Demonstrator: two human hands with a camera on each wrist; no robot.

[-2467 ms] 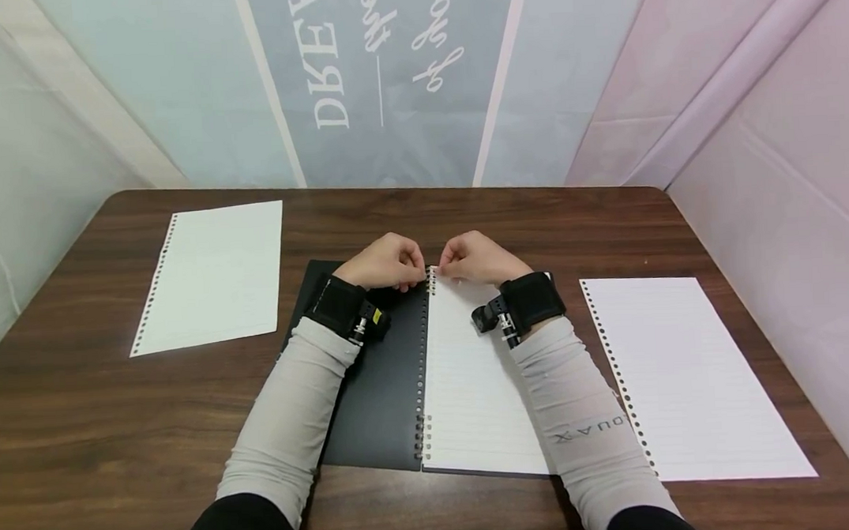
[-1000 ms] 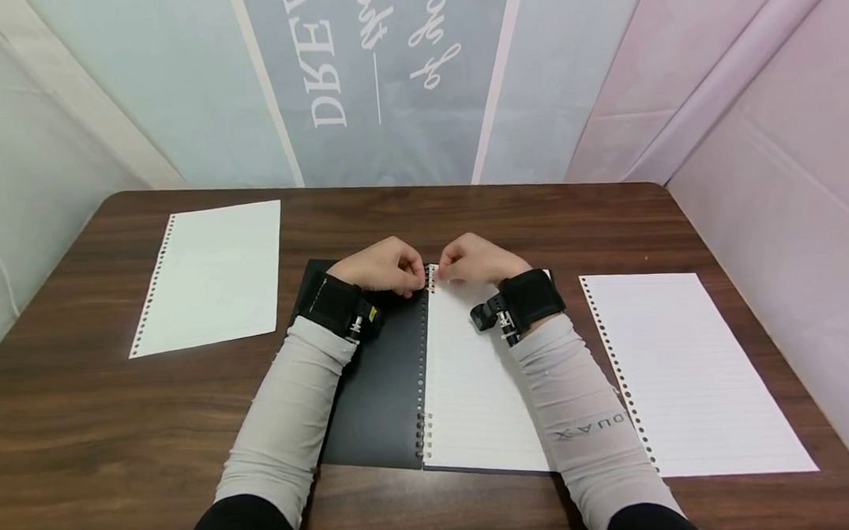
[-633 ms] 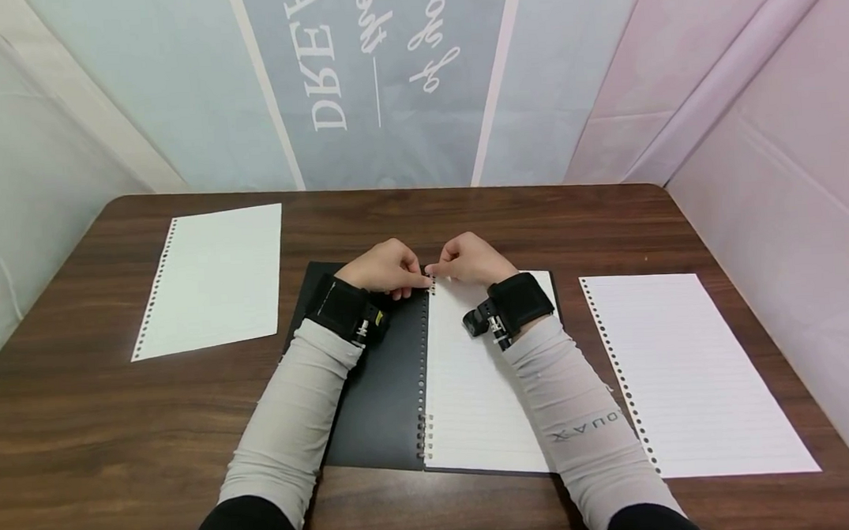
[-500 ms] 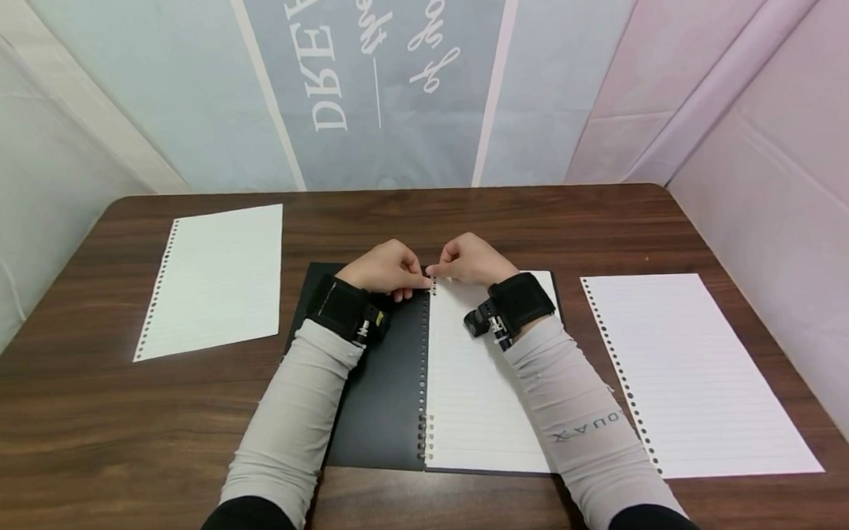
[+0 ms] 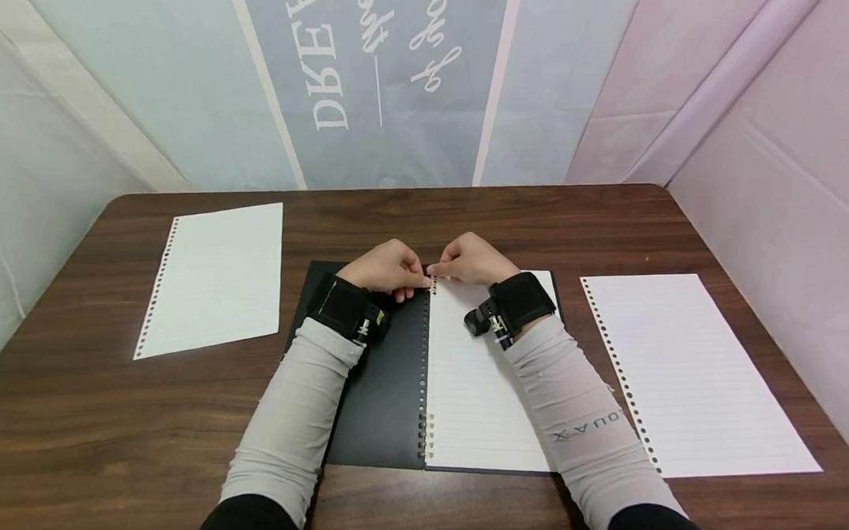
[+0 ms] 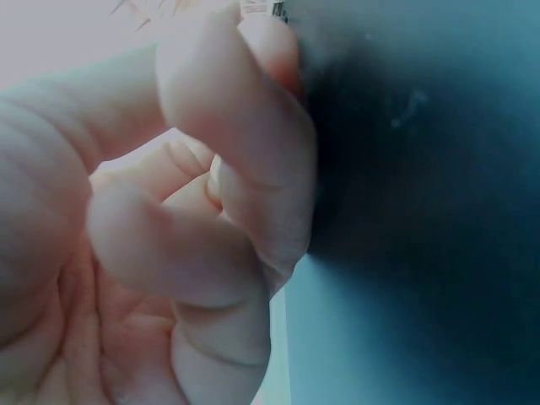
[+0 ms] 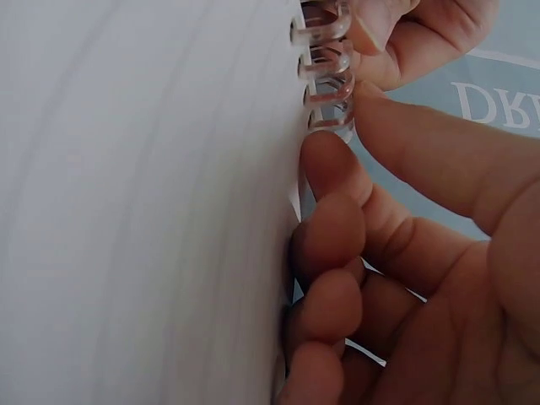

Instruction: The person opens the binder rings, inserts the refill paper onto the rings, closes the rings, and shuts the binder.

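Note:
A loose-leaf notebook lies open on the table, its black cover folded out to the left and lined paper on the right. Clear plastic binding rings run through the sheet holes at the top of the spine. My left hand pinches the binding at its top end, fingers curled over the black cover. From the other side, my right hand pinches the same rings between thumb and index finger, its other fingers curled against the paper's edge. The fingertips of both hands nearly meet and hide part of the rings.
A loose punched sheet lies at the left of the brown wooden table. Another lined punched sheet lies at the right. Behind the table hangs a printed cloth.
The right hand has shifted slightly left, closer to the left hand, and both thumbs now stretch toward the rings. The notebook and loose sheets have stayed in place.

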